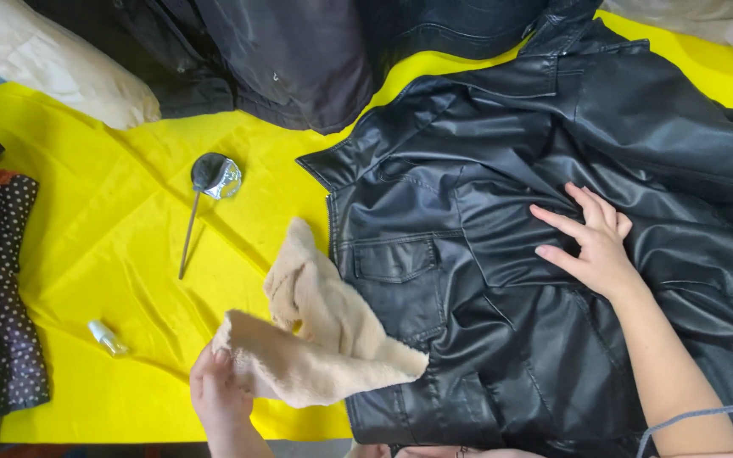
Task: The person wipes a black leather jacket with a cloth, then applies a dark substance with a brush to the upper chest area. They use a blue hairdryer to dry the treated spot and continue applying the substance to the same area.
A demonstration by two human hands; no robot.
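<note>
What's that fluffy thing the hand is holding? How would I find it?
Start at the bright yellow cloth. At its bottom, beside the shiny black leather jacket, the left hand grips a crumpled beige fleece rag. It's the only pale, fuzzy thing there.

Surface: a yellow sheet (112, 229) is spread flat, creased.
Right: a black leather jacket (502, 280) is laid open on it.
Centre: a beige cloth (320, 339) is partly rested beside the jacket.
Left: a small metal ladle (212, 182) and a little clear bottle (108, 337) are laid apart.
Top edge: dark garments (299, 59) and a cream pillow (53, 59) are placed.
Left edge: a dotted dark cloth (2, 280) is draped.

Cloth (320, 339) in left hand (218, 394) — jacket (485, 280)
</note>
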